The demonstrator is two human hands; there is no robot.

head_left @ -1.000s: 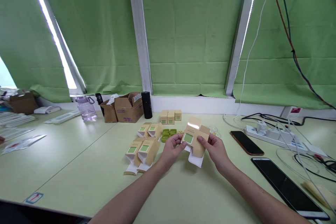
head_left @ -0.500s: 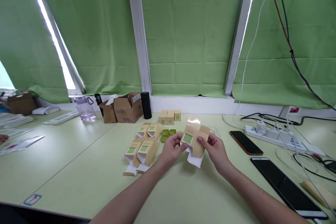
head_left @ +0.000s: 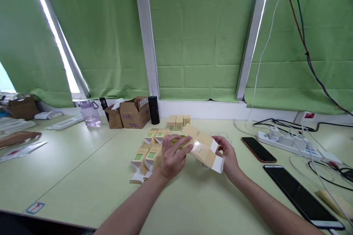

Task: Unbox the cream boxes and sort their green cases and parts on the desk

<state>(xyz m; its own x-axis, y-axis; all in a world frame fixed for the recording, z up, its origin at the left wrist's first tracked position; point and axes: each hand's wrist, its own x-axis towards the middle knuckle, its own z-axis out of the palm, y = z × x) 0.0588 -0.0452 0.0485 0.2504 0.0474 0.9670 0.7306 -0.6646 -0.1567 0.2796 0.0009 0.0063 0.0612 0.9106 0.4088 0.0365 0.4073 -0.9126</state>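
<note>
Between my two hands a small tan carton is tilted, its printed side up and its white-lined end flaps standing out towards the right. My left hand pinches the carton's left edge between thumb and fingers. On the other end, my right hand grips near the unfolded flaps. Just behind my left fingers, green plastic pieces show in part. Beside my left hand lie several tan cartons with green windows and opened white flaps. Farther back, a few shut cartons stand in a row.
Right of my hands lie a phone, a larger tablet-like device and a power strip with tangled cables. At the back are a cardboard box, a black cylinder and a purple bottle. Another person's arm reaches in at far left.
The carton has been turned over, from its green-window side to its printed side, and its flaps now point right. My left hand has shifted slightly left. The other person's arm has come farther in.
</note>
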